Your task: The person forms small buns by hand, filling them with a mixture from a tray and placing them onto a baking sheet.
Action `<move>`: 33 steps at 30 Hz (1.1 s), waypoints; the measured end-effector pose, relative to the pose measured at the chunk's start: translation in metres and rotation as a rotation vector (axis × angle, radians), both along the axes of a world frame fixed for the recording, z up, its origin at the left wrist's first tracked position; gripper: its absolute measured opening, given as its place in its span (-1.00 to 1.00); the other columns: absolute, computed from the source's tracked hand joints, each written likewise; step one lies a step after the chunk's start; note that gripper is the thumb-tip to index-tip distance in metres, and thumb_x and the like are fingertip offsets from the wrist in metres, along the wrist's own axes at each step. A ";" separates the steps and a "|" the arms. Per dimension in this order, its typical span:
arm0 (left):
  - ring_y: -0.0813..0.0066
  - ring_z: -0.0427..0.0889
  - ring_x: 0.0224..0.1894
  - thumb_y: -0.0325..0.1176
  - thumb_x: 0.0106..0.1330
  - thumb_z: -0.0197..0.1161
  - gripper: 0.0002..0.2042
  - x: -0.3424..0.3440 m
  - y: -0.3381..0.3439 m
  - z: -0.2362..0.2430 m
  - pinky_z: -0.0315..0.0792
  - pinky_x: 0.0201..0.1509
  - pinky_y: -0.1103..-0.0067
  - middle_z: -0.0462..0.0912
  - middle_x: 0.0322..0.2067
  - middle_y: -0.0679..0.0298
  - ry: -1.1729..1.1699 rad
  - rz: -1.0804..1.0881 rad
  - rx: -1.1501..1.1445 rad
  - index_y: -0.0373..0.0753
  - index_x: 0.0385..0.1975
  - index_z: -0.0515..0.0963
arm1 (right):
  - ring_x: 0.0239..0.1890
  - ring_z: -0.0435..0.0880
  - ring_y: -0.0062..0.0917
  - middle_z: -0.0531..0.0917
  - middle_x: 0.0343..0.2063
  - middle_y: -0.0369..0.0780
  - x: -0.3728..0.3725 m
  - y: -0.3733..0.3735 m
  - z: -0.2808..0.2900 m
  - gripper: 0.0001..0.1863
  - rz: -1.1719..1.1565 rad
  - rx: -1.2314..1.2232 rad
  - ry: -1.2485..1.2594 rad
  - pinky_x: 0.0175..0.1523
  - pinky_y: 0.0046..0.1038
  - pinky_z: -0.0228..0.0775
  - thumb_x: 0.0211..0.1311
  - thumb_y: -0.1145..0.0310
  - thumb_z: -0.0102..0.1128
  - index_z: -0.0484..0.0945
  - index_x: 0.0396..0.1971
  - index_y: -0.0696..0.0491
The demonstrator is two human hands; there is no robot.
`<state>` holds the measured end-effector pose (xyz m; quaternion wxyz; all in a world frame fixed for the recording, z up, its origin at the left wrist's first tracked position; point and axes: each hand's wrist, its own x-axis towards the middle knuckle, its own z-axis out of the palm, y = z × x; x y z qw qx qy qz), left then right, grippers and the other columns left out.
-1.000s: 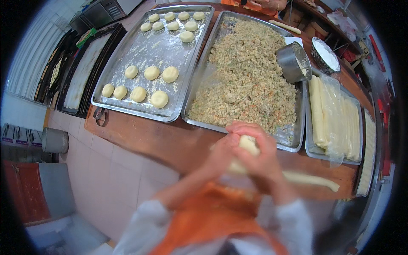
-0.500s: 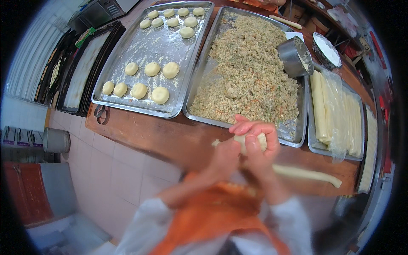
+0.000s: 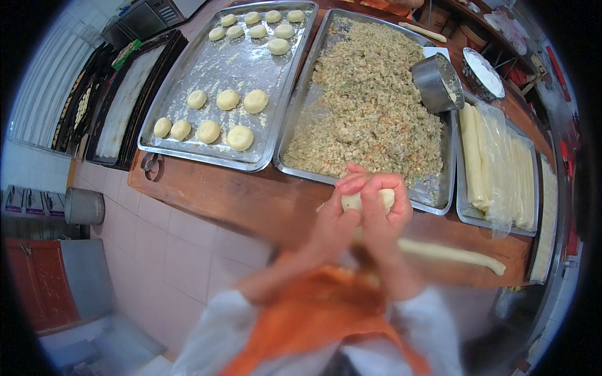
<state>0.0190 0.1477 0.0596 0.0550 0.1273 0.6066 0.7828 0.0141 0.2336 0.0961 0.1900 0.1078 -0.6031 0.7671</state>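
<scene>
A pale ball of dough (image 3: pixel 386 200) is cupped between my two hands, just off the near edge of the crumbly filling. My right hand (image 3: pixel 396 216) wraps round its far and right sides, fingers curled over it. From the left, my left hand (image 3: pixel 334 227) presses against it with the thumb side; its other fingers are partly hidden. Beneath my hands, a long dough rope (image 3: pixel 448 252) lies on the wooden table (image 3: pixel 238 199) and runs off to the right. Beyond them is a metal tray (image 3: pixel 303 168) spread with chopped filling (image 3: pixel 370 106).
On the left, a floured tray (image 3: pixel 207 160) carries several round dough pieces (image 3: pixel 240 138). A metal cup (image 3: pixel 433 84) sits in the filling. To the right, dough rolls (image 3: pixel 471 156) lie under plastic in a tray. A bowl of white powder (image 3: pixel 483 72) stands behind. A ring cutter (image 3: pixel 150 166) lies near the left corner.
My fingers have shifted round the dough ball, and the thumbs have moved on it. The ball is still between both hands. The trays sit slightly differently in view.
</scene>
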 end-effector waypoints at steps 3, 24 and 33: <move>0.44 0.49 -0.22 0.00 0.28 -0.25 -0.51 0.000 -0.004 -0.007 0.38 -0.15 0.52 0.51 -0.30 0.21 -0.242 -0.096 0.262 -0.33 -0.15 0.40 | -0.30 0.56 -0.35 0.56 -0.44 -0.12 -0.002 -0.012 0.004 -0.90 -0.105 0.061 0.040 0.13 -0.13 0.15 0.13 0.45 0.00 0.27 -0.41 0.08; 0.38 0.58 -0.35 -0.27 0.06 0.02 -0.74 0.005 -0.015 0.004 0.43 -0.30 0.51 0.58 -0.43 0.16 -0.042 0.031 0.005 -0.32 -0.36 0.49 | -0.03 0.48 -0.34 0.54 -0.20 -0.05 0.007 0.000 -0.003 -0.70 0.145 0.064 0.124 0.23 -0.09 -0.06 0.08 0.45 0.04 0.20 -0.19 0.08; 0.50 0.55 -0.35 -0.22 0.04 0.05 -0.71 -0.003 -0.029 -0.003 0.43 -0.26 0.49 0.57 -0.44 0.28 -0.011 -0.138 -0.131 -0.30 -0.35 0.49 | -0.03 0.47 -0.31 0.59 -0.29 -0.08 0.009 -0.007 0.004 -0.65 0.094 0.232 0.060 0.28 -0.19 -0.18 0.21 0.19 -0.06 0.41 -0.16 0.16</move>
